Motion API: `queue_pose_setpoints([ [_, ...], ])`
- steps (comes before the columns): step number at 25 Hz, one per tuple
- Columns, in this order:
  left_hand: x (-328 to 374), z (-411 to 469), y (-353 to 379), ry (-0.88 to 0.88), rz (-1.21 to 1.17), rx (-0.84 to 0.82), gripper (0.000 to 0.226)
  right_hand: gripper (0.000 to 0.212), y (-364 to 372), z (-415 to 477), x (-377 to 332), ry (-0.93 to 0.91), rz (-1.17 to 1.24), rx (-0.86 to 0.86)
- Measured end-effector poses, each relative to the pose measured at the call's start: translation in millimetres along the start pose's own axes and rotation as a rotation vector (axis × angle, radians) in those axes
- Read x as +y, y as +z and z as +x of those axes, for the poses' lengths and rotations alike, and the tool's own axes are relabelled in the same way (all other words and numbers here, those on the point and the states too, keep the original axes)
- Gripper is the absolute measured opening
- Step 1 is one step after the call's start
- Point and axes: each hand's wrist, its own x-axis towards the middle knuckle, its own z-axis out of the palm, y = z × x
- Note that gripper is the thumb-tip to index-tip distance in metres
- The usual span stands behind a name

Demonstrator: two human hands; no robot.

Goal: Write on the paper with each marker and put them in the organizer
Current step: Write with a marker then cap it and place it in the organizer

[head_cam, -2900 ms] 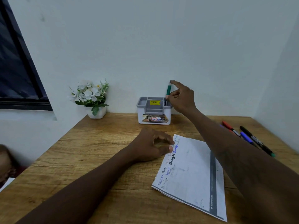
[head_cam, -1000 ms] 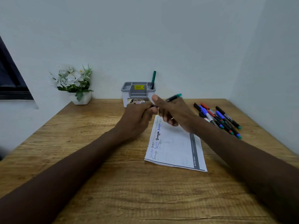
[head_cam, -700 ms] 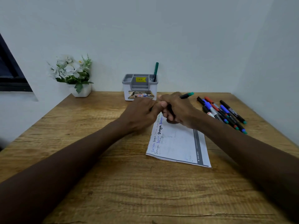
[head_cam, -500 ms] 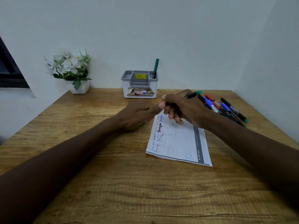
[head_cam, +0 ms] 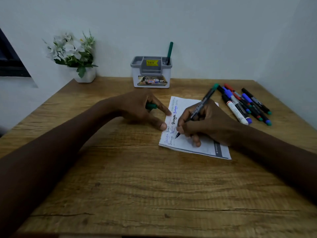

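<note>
My right hand (head_cam: 204, 122) grips a black marker with a green end (head_cam: 206, 96), its tip touching the left part of the white paper (head_cam: 192, 145), where several coloured words are written. My left hand (head_cam: 142, 109) rests on the table with two fingertips on the paper's left edge and holds the green cap (head_cam: 151, 106) against the palm. The grey and white organizer (head_cam: 151, 73) stands at the back by the wall, with one green marker (head_cam: 169, 52) upright in its right compartment. Several more markers (head_cam: 243, 105) lie in a row right of the paper.
A small white pot of white flowers (head_cam: 75, 55) stands at the table's back left corner. A dark window frame (head_cam: 10, 60) is on the left wall. Walls close the table at the back and right. The wooden table (head_cam: 137, 186) stretches toward me.
The green marker went into the organizer, and my right hand took another from the row. Both hands pulled its cap off; the left kept the cap, and the right brought the tip down to the paper.
</note>
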Motion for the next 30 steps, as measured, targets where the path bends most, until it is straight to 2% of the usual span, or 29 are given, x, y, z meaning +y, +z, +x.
queue_pose_setpoints([
  [5, 1.8, 0.3, 3.0, -0.032, 0.027, 0.007, 0.077, 0.005, 4.4, -0.4, -2.0, -0.054, -0.192, 0.023],
  [9, 5.1, 0.6, 1.1, -0.074, 0.015, -0.016, 0.084, 0.005, 5.4, -2.0, 0.0, -0.094, -0.249, 0.028],
  [19, 3.9, 1.3, 1.4, -0.091, 0.004, -0.025, 0.089, 0.003, 6.9, -1.9, 2.7, -0.148, -0.341, -0.015],
  [30, 3.5, 3.2, 1.5, -0.080, 0.028, -0.024, 0.085, 0.004, 3.8, -0.9, 1.7, -0.083, -0.307, -0.008],
])
